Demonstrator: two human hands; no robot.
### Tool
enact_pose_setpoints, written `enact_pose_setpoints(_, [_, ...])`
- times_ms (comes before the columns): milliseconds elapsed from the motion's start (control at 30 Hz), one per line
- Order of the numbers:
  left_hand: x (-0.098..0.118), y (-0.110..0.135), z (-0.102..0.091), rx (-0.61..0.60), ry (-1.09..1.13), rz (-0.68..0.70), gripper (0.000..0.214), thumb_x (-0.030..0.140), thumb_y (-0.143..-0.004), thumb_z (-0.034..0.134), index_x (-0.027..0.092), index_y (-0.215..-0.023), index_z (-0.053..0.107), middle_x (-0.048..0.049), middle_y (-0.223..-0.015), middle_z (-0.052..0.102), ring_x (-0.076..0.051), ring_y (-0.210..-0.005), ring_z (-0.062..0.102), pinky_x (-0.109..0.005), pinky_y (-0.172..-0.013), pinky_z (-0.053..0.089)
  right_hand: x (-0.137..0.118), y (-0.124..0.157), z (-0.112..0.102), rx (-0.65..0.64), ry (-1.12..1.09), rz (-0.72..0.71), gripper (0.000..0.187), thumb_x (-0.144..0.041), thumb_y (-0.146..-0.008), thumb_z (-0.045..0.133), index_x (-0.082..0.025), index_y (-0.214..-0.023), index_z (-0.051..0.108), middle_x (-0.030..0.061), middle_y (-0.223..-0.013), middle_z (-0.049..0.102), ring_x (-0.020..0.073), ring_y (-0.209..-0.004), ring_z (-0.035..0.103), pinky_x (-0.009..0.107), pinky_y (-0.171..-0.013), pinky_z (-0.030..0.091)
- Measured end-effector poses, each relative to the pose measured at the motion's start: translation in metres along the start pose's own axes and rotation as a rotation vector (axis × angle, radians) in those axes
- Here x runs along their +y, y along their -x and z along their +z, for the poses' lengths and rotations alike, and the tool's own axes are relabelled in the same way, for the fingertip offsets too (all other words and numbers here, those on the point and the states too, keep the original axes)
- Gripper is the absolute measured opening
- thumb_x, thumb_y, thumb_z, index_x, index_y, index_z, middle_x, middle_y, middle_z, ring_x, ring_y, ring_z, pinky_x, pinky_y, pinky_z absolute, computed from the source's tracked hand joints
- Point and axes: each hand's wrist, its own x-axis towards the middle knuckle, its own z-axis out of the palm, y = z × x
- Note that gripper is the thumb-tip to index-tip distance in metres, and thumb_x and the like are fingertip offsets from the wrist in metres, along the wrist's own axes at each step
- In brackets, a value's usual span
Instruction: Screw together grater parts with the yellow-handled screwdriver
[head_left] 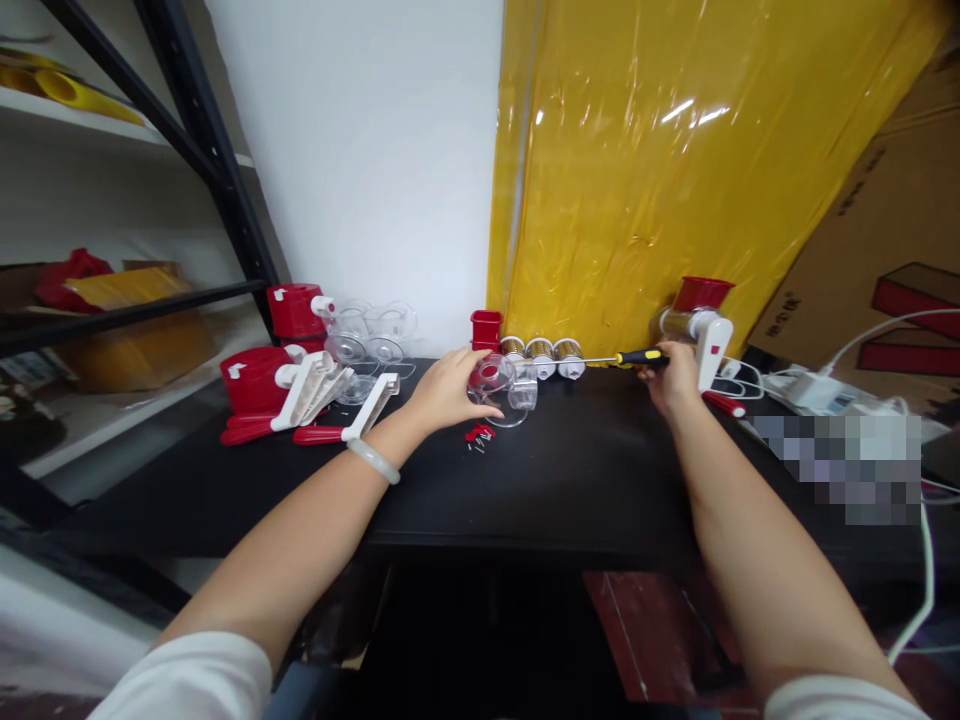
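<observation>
My left hand point(450, 392) grips a clear plastic part point(517, 392) with a round opening and a flat circular base, at the middle of the black table. Closed around something near the yellow-black handle end, my right hand point(671, 375) holds a long screwdriver point(641, 357). Its thin shaft points left toward the clear part; whether the tip touches it I cannot tell. Just in front of the clear part lie small red pieces and screws point(480, 436). Behind it stand a red hopper point(486, 328) and several metal grater drums point(541, 358).
At left are red housings point(255, 378), white cranks with red handles point(367, 410) and clear parts point(379, 330). An assembled grater point(701, 320) stands behind my right hand. Cables and a power strip point(825, 390) lie at right. A shelf rack point(202, 150) borders the left.
</observation>
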Motion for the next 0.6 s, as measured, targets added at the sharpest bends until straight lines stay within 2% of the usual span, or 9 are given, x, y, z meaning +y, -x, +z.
enact_pose_setpoints(100, [-0.001, 0.0, 0.001, 0.001, -0.004, 0.005, 0.091, 0.058, -0.06, 0.084, 0.019, -0.135, 0.049, -0.014, -0.126, 0.061, -0.034, -0.119, 0.057, -0.048, -0.102, 0.046, -0.006, 0.007, 0.005, -0.018, -0.107, 0.016, 0.014, -0.034, -0.073, 0.056, -0.024, -0.082, 0.053, -0.002, -0.068, 0.064, 0.0147, -0.058, 0.063, 0.025, -0.047, 0.05])
enact_pose_setpoints(167, [-0.001, 0.0, 0.0, -0.002, 0.004, 0.009, 0.091, 0.058, -0.06, 0.083, 0.019, -0.135, 0.049, -0.0135, -0.127, 0.06, -0.034, -0.119, 0.057, -0.048, -0.102, 0.046, -0.007, 0.009, 0.007, -0.048, -0.102, 0.05, 0.026, -0.047, -0.08, 0.049, -0.023, -0.086, 0.057, 0.005, -0.077, 0.071, 0.0206, -0.073, 0.069, 0.031, -0.053, 0.054])
enact_pose_setpoints(233, [0.0, 0.0, 0.0, -0.003, 0.011, 0.007, 0.09, 0.058, -0.06, 0.084, 0.021, -0.135, 0.049, -0.0131, -0.128, 0.06, -0.034, -0.12, 0.057, -0.048, -0.102, 0.046, -0.006, 0.007, 0.007, -0.008, -0.059, 0.065, 0.045, -0.064, -0.084, 0.04, -0.022, -0.084, 0.058, 0.008, -0.075, 0.071, 0.0235, -0.073, 0.07, 0.034, -0.052, 0.055])
enact_pose_setpoints(300, [0.0, 0.0, 0.0, -0.003, 0.011, 0.001, 0.09, 0.057, -0.06, 0.084, 0.022, -0.135, 0.049, -0.013, -0.128, 0.06, -0.034, -0.12, 0.057, -0.048, -0.102, 0.046, -0.002, 0.002, 0.005, 0.065, 0.002, 0.053, 0.055, -0.074, -0.083, 0.039, -0.022, -0.078, 0.056, 0.0069, -0.065, 0.068, 0.0229, -0.064, 0.069, 0.034, -0.048, 0.053])
enact_pose_setpoints(467, [-0.001, 0.0, 0.0, -0.006, -0.005, -0.008, 0.091, 0.058, -0.061, 0.083, 0.019, -0.135, 0.049, -0.0142, -0.127, 0.061, -0.035, -0.12, 0.057, -0.049, -0.101, 0.046, 0.009, -0.009, -0.006, 0.192, 0.206, -0.021, 0.057, -0.08, -0.08, 0.045, -0.024, -0.067, 0.05, -0.0005, -0.043, 0.049, 0.0179, -0.04, 0.056, 0.029, -0.035, 0.043])
enact_pose_setpoints(533, [-0.002, 0.0, 0.001, -0.007, -0.01, -0.014, 0.092, 0.058, -0.06, 0.083, 0.018, -0.135, 0.049, -0.0145, -0.126, 0.061, -0.035, -0.12, 0.057, -0.049, -0.101, 0.046, 0.01, -0.009, -0.008, 0.229, 0.303, -0.046, 0.054, -0.077, -0.081, 0.048, -0.025, -0.065, 0.05, -0.0025, -0.039, 0.042, 0.0152, -0.034, 0.047, 0.027, -0.029, 0.036])
enact_pose_setpoints(600, [-0.003, 0.001, 0.001, -0.012, -0.011, -0.017, 0.091, 0.059, -0.061, 0.083, 0.019, -0.135, 0.049, -0.0141, -0.126, 0.061, -0.035, -0.119, 0.057, -0.048, -0.1, 0.047, 0.01, -0.008, -0.007, 0.225, 0.324, -0.067, 0.045, -0.066, -0.081, 0.06, -0.025, -0.065, 0.049, -0.0058, -0.037, 0.037, 0.0121, -0.03, 0.038, 0.026, -0.026, 0.032])
